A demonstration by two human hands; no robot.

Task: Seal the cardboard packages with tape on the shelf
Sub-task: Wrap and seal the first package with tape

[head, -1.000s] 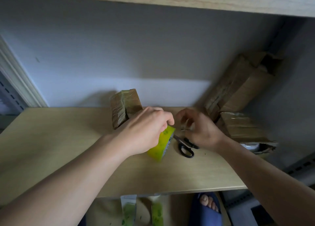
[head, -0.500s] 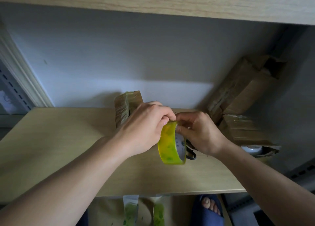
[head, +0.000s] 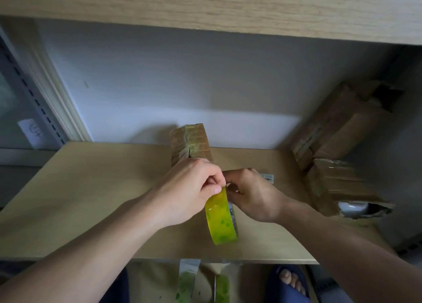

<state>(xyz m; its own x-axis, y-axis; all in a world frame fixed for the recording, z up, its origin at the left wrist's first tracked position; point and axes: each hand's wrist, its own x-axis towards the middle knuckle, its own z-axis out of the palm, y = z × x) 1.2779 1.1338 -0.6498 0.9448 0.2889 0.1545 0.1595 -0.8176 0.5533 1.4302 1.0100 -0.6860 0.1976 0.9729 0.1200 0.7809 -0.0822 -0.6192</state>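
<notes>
Head view: both hands met above the shelf [head: 96, 188] and held the tape roll [head: 221, 220] on edge over its front half. The left hand [head: 189, 188] pinched the top of the roll, thumb and forefinger curled at its outer band. The right hand [head: 253, 195] gripped the roll from the other side, its fingers curled behind the rim. A taped box [head: 190, 142] stood upright just behind the hands, against the wall. Two more boxes [head: 338, 156] were stacked at the right end of the shelf, the upper one tilted. Tape strips [head: 188, 277] hung from the front edge of the shelf. A foot [head: 290, 282] in a blue slipper showed below.
</notes>
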